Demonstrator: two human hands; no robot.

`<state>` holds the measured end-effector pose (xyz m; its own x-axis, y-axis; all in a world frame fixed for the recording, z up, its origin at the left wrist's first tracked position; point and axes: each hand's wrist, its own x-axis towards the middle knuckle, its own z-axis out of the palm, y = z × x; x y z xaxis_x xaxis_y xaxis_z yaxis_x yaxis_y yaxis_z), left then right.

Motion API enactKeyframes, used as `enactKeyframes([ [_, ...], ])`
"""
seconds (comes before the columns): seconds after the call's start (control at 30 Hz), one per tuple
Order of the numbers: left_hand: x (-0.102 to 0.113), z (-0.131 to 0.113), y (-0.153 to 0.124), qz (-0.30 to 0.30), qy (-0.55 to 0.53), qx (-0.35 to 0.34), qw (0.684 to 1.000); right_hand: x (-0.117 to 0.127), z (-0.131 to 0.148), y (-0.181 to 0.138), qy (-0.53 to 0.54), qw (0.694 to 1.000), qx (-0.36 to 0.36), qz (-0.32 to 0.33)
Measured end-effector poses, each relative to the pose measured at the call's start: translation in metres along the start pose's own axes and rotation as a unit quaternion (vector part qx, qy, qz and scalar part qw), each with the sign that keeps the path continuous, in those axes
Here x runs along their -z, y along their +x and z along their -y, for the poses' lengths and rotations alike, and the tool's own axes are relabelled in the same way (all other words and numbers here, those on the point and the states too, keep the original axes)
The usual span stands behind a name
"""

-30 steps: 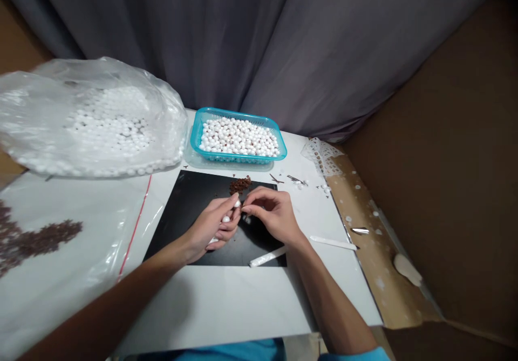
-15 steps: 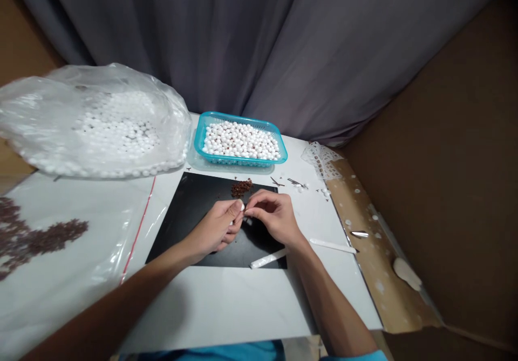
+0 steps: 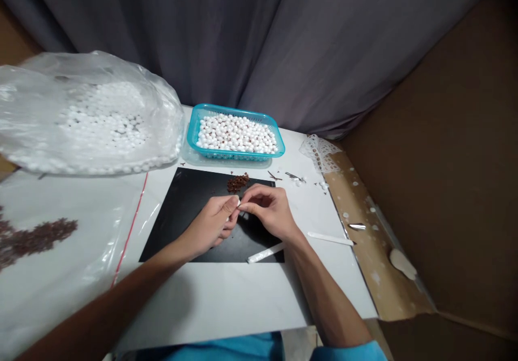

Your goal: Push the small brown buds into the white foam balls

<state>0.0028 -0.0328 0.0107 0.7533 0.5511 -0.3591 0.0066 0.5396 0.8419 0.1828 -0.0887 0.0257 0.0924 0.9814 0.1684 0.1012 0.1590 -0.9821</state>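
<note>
Over a black mat [image 3: 174, 218], my left hand [image 3: 214, 220] is closed, pinching a small white ball [image 3: 238, 202] between thumb and forefinger. Another bit of white shows lower among its fingers. My right hand [image 3: 269, 207] is closed in a thumb-and-forefinger pinch right at the ball; what its fingertips hold is too small to make out. Just beyond the hands lies a small heap of reddish-brown pieces [image 3: 237, 183] on the mat. A blue basket [image 3: 237, 155] full of white balls [image 3: 237, 134], with brown specks among them, stands behind the mat.
At the left are a large clear bag [image 3: 97, 118] of white balls and a flat zip bag [image 3: 93, 231] with brown pieces. White strips [image 3: 265, 253] lie by my right forearm. Thin dark tools [image 3: 295, 177], white netting [image 3: 319, 153] and cardboard [image 3: 356, 204] are on the right.
My right fingertips have closed in on the white ball in my left hand. The whole view has shifted slightly, with things appearing a little further left and higher.
</note>
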Motion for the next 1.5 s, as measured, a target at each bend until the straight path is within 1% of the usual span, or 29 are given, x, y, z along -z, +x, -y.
enactKeyframes([
  [0.2, -0.001, -0.004, -0.001, -0.018, -0.021, 0.004, 1.000, 0.003, -0.002, 0.001, 0.034, 0.999, -0.013, 0.014],
  [0.33, 0.000, -0.001, 0.001, -0.013, -0.007, 0.003, 1.000, 0.002, -0.003, 0.001, 0.022, 1.000, -0.009, 0.009],
  [0.43, 0.000, 0.002, 0.002, -0.021, 0.009, 0.000, 1.000, 0.001, -0.002, 0.000, 0.002, 1.000, 0.001, 0.007],
  [0.6, -0.002, 0.001, -0.001, -0.034, 0.029, -0.028, 0.999, -0.003, 0.001, -0.001, -0.014, 1.000, 0.012, 0.003],
  [0.8, -0.005, -0.003, -0.003, -0.045, 0.074, -0.091, 0.992, -0.011, -0.003, -0.003, -0.010, 1.000, 0.009, -0.018],
  [1.0, -0.002, -0.003, -0.002, -0.048, 0.121, -0.103, 0.986, -0.019, -0.004, -0.005, -0.017, 0.999, 0.000, -0.043],
  [1.13, -0.001, 0.000, -0.001, -0.060, 0.158, -0.108, 0.980, -0.023, -0.003, -0.007, -0.044, 0.997, 0.002, -0.064],
  [1.23, 0.001, 0.004, 0.000, -0.085, 0.210, -0.138, 0.964, -0.026, -0.003, -0.008, -0.068, 0.994, 0.014, -0.084],
  [1.33, 0.003, 0.009, 0.002, -0.108, 0.264, -0.159, 0.945, -0.030, -0.005, -0.008, -0.076, 0.993, 0.012, -0.094],
  [1.4, 0.005, 0.012, 0.003, -0.114, 0.267, -0.154, 0.944, -0.032, -0.006, -0.009, -0.075, 0.992, 0.003, -0.098],
  [1.5, 0.005, 0.014, 0.004, -0.116, 0.237, -0.141, 0.954, -0.036, -0.007, -0.008, -0.081, 0.991, -0.010, -0.109],
])
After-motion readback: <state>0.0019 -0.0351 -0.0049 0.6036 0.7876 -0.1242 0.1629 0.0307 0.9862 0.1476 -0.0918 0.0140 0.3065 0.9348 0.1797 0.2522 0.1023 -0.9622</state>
